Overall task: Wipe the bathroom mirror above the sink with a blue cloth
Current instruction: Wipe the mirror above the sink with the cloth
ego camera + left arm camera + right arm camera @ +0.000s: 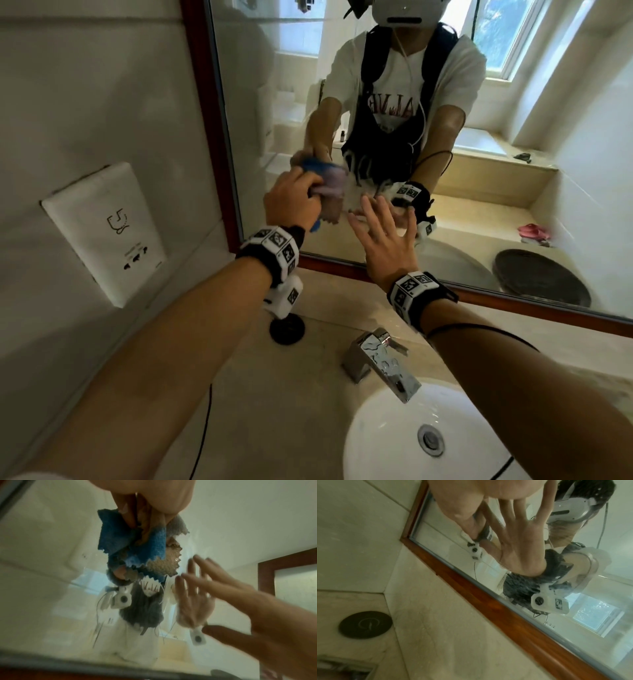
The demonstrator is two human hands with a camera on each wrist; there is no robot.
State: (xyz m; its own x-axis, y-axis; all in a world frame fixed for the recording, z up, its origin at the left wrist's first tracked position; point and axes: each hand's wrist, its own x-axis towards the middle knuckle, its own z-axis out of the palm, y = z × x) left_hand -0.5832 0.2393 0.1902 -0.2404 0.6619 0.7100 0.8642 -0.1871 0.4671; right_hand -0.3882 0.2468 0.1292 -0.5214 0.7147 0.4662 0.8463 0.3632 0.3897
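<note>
Left wrist view alone shows fingers pinching blue cloth.

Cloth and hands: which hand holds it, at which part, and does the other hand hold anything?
The left hand grips the cloth by its bunched middle; the edges hang free. The right hand is spread open and holds nothing.

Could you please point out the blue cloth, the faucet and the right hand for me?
blue cloth (116, 536): left wrist view, on its blue fold.
faucet (383, 361): head view, on the chrome spout's top.
right hand (387, 246): head view, on its back.
</note>
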